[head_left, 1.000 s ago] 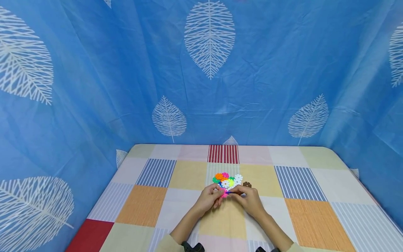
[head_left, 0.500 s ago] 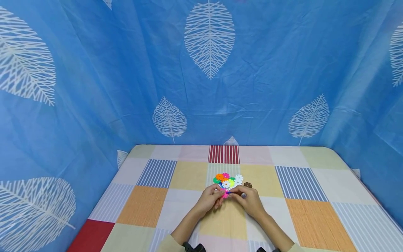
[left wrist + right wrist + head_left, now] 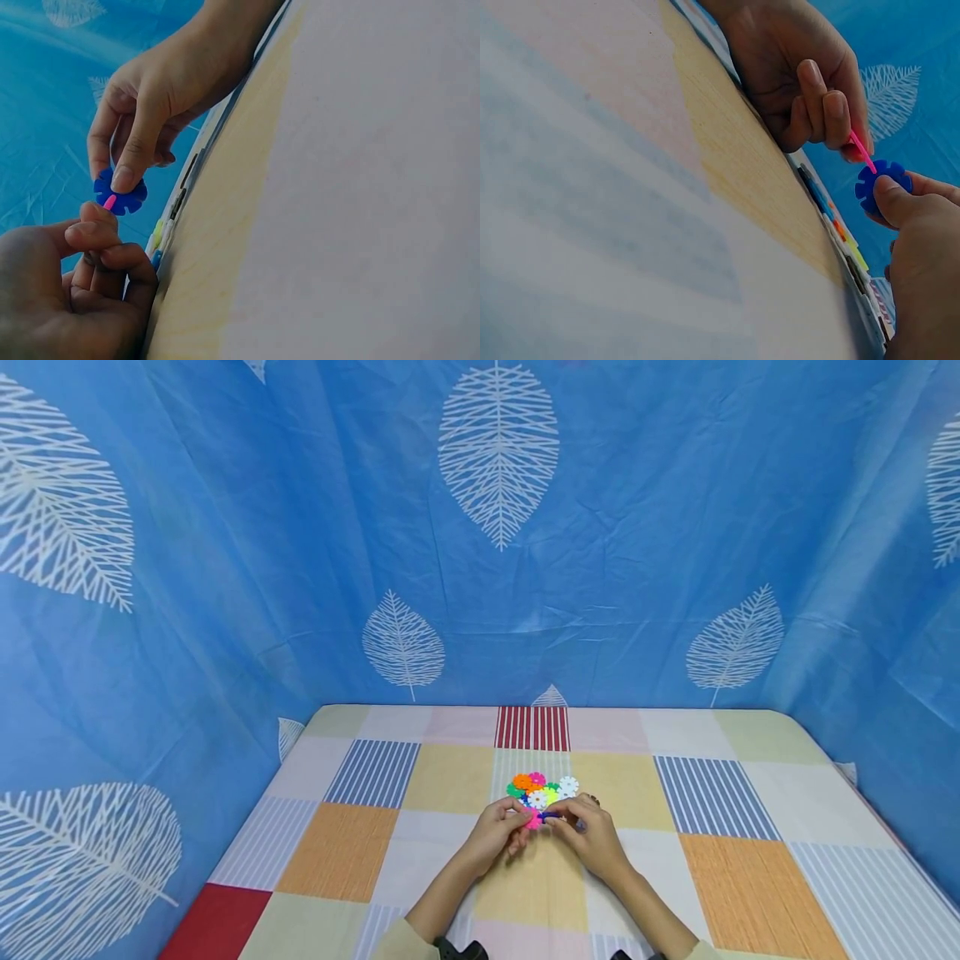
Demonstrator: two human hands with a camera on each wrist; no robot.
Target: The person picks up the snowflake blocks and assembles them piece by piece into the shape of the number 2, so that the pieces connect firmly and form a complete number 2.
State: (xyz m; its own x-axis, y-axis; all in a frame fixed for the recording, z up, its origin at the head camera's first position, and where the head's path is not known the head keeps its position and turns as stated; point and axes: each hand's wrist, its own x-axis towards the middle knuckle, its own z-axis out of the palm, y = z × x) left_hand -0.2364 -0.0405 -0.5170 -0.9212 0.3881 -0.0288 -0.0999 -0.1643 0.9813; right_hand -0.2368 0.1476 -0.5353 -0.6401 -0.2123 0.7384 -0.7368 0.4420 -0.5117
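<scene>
My left hand (image 3: 495, 833) pinches a pink snowflake-shaped plastic disc (image 3: 532, 819) between thumb and fingers. A dark blue notched disc (image 3: 130, 196) of the same kind is pinched by my right hand (image 3: 591, 837). In both wrist views the two discs meet edge to edge, the pink one (image 3: 863, 152) seen edge-on at a slot of the blue one. Whether they are fully interlocked I cannot tell. Just beyond the hands lies a pile of flower-like discs, with an orange disc (image 3: 521, 782), a white disc (image 3: 537, 799) and a yellow disc (image 3: 551, 794) among them.
More white discs (image 3: 568, 785) lie at the pile's right. A brown disc (image 3: 595, 799) is mostly hidden behind my right hand. The table (image 3: 435, 835) has a patchwork cloth, and a blue curtain (image 3: 600, 568) with white leaves hangs around its back and sides.
The blue disc in my right hand has turned, showing more of its face. My right hand has risen slightly and now covers most of the brown disc. The left hand stays nearly still.
</scene>
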